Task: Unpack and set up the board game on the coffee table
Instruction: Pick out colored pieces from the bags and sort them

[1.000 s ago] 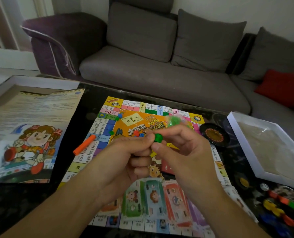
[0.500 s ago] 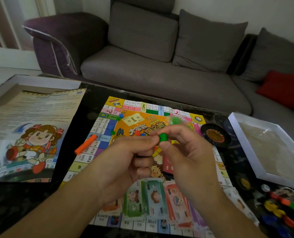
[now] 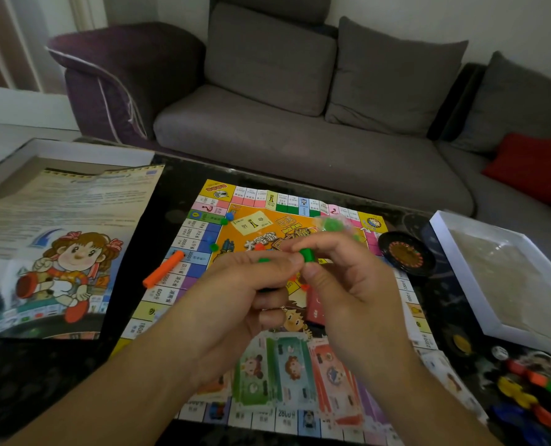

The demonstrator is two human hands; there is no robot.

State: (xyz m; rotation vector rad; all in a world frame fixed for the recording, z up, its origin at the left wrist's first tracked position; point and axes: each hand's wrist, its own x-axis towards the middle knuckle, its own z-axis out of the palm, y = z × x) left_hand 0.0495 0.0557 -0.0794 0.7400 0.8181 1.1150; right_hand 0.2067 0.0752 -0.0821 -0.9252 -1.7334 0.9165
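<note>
above the board, the right hand pinches a small green piece at its fingertips; the left hand curls closed around another green bit. a gentle grip probably keeps it from slipping.

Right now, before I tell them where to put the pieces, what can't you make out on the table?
- Head view: the green piece shows between both hands' fingertips; what else the left hand encloses is hidden by its fingers.
- The board centre and the red card are covered by the right hand.
- Coloured pieces at lower right are dark, blurred and cut by the edge.
- Board print is too small to read.
</note>
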